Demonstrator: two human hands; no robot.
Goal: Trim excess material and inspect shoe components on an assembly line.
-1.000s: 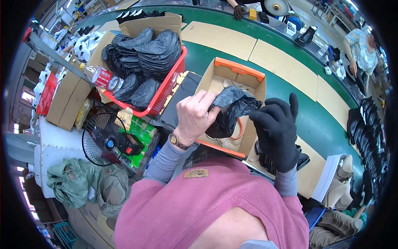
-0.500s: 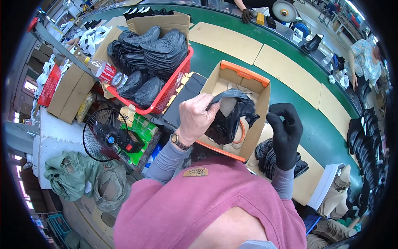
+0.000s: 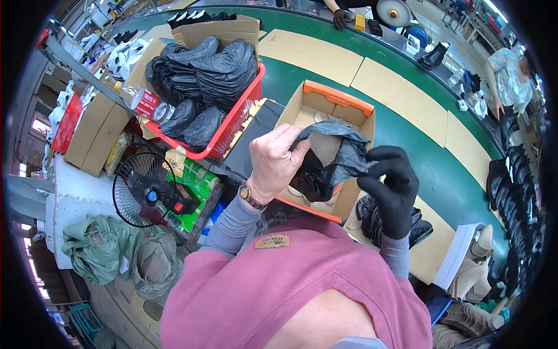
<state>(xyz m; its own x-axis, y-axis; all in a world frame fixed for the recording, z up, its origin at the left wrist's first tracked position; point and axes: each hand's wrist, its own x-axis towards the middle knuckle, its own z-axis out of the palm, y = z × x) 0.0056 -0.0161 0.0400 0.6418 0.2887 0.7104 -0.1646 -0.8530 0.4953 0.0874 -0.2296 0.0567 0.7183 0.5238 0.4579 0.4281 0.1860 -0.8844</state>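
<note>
A thin, black, leather-like piece (image 3: 349,144) hangs in a curved loop over an open cardboard box (image 3: 364,131) with orange edges. My bare left hand (image 3: 278,152), with a watch on the wrist, pinches the loop's left end between thumb and fingers. At its right edge, my right hand (image 3: 392,189) in a black glove has its fingertips closed on the piece. Below the loop, pale curved pieces (image 3: 322,205) lie in the box. Part of the loop's underside is in shadow.
Left of the box, a red basket (image 3: 244,107) holds stacked black pieces (image 3: 224,72) and a bottle (image 3: 139,102). A small black fan (image 3: 145,192) stands nearer. A black bundle (image 3: 372,218) lies near my right wrist. Across the green table, a co-worker's gloved hand (image 3: 342,18) rests near a wheel.
My right hand has moved left and its fingertips now meet the black piece's right edge. The loop has been drawn wider. My left hand keeps its pinch.
</note>
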